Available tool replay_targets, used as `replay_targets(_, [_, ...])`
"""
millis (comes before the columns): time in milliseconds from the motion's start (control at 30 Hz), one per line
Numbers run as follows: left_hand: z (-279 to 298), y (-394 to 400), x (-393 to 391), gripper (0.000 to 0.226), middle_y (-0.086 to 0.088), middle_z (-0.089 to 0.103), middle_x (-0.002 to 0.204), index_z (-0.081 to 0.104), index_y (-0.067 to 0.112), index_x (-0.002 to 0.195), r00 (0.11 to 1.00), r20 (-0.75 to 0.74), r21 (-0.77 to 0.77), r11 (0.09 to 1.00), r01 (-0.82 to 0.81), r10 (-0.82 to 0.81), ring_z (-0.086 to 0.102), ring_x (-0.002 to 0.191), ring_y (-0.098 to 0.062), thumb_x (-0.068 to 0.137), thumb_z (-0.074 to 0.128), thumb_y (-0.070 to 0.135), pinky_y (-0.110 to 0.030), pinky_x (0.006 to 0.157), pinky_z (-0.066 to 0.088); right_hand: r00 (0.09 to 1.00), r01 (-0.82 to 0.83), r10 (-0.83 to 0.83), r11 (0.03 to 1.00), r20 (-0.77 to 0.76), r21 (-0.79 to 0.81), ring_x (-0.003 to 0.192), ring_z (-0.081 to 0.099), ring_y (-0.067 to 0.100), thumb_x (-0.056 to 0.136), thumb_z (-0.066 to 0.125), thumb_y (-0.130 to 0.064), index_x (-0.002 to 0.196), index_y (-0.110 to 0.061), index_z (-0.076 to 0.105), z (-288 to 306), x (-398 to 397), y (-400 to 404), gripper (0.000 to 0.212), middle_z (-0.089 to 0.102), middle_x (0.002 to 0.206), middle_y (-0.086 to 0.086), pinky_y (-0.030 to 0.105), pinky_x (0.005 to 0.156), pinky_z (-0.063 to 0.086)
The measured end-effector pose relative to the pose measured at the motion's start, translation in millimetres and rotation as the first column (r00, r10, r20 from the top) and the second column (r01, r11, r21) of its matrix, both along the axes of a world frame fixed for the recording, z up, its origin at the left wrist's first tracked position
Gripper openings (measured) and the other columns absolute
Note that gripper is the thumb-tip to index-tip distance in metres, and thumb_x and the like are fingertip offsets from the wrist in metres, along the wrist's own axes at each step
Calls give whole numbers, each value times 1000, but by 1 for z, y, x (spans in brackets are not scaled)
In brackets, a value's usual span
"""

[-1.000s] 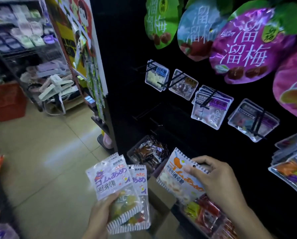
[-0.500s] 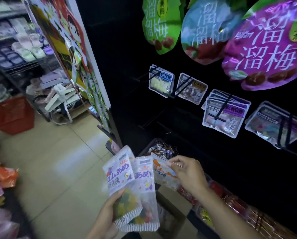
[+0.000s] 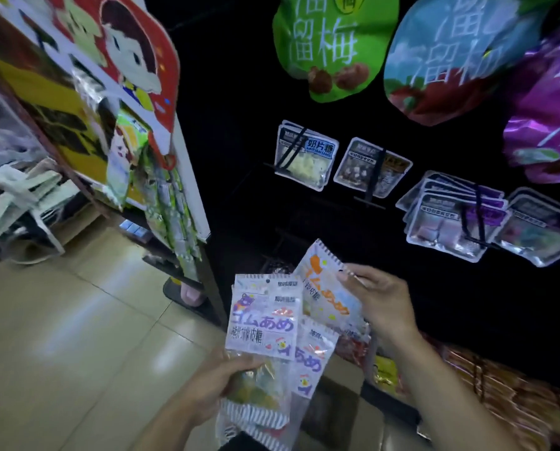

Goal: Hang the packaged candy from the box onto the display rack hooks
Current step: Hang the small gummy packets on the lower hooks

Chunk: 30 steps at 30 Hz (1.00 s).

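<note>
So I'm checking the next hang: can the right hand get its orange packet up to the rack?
Probably yes: the right hand pinches the orange packet just below the rack, nothing between.

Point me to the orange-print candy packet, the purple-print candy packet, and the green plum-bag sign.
orange-print candy packet [image 3: 324, 288], head view, centre of its front.
purple-print candy packet [image 3: 262, 323], head view, printed front label.
green plum-bag sign [image 3: 330, 43], head view, middle of its face.

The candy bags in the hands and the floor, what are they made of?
Candy bags: probably thin plastic film, glossy; the lower part is see-through, showing sweets inside. Floor: seems polished tile, since straight seams cross it and light reflects off it.
</note>
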<state>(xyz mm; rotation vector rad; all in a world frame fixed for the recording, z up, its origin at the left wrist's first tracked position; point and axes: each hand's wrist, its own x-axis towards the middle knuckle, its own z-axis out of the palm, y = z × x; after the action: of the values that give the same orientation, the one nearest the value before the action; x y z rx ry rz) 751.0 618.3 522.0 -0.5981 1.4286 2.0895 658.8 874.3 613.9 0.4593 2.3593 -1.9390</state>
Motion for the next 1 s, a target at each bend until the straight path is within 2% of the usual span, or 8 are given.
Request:
replay_targets(67, [-3, -21, -7, 61, -25, 73, 120, 68, 3, 123, 998, 42, -58, 997, -46, 48, 70, 109, -49, 68, 92, 16, -66, 99, 52, 999, -18, 21, 995, -29, 97, 99, 72, 7, 90, 77, -23, 106, -30, 76, 9, 0, -14, 18, 76, 111, -6, 21, 76, 53])
replay_targets(200, [-2, -46, -12, 55, -9, 81, 103, 59, 15, 122, 997, 22, -229, 971, -73, 80, 78, 91, -35, 75, 88, 7, -56, 88, 61, 965, -249, 262, 915, 1, 318, 43, 39, 19, 105, 56, -18, 111, -45, 67, 24, 17, -28, 30, 74, 101, -13, 27, 43, 33])
replay_targets(367, [1, -44, -16, 60, 9, 81, 94, 55, 33, 116, 998, -56, -288, 957, -24, 8, 79, 78, -13, 77, 87, 2, -20, 58, 58, 964, -2, 61, 975, -257, 224, 48, 55, 5, 94, 71, -14, 101, -34, 67, 40, 34, -51, 21, 73, 79, -20, 16, 47, 44])
replay_targets(467, [-5, -35, -19, 45, -3, 81, 96, 66, 22, 111, 994, 9, -306, 947, -99, 107, 79, 81, -21, 76, 88, 4, -34, 67, 64, 843, 290, -242, 957, -480, 27, 45, 39, 1, 87, 81, -20, 97, -35, 66, 52, 34, -46, 24, 50, 52, -18, 15, 50, 37])
replay_targets(567, [-3, -30, -18, 25, -12, 81, 93, 73, 14, 98, 987, 99, -261, 960, -100, 130, 78, 86, -34, 78, 87, 7, -51, 85, 63, 836, 256, -266, 963, -480, -87, 56, 41, 10, 87, 80, -31, 103, -42, 66, 68, 30, -40, 24, 44, 55, -14, 23, 58, 43])
replay_targets(767, [10, -10, -18, 32, -17, 80, 99, 70, 4, 113, 997, 58, -204, 978, -32, 45, 77, 86, -32, 83, 78, -4, -47, 81, 64, 900, 307, -325, 946, -292, -104, 40, 20, 3, 90, 76, -22, 119, -27, 64, 36, 24, -68, 31, 28, 45, -15, 21, 41, 23])
replay_targets(900, [15, -1, -17, 38, -17, 80, 100, 68, 5, 116, 997, 52, -215, 976, -41, 54, 78, 88, -36, 81, 83, 3, -49, 80, 64, 894, 356, -397, 911, -209, -210, 40, 21, 6, 92, 74, -25, 120, -30, 65, 29, 26, -58, 29, 26, 43, -15, 22, 46, 31])
replay_targets(1000, [17, 7, -16, 32, -16, 80, 95, 67, 7, 112, 994, 42, -230, 970, -85, 97, 78, 80, -33, 83, 82, 3, -40, 67, 64, 945, 172, -217, 967, -245, -190, 41, 38, 17, 92, 73, -30, 114, -38, 68, 31, 28, -53, 25, 40, 44, -5, 37, 59, 49])
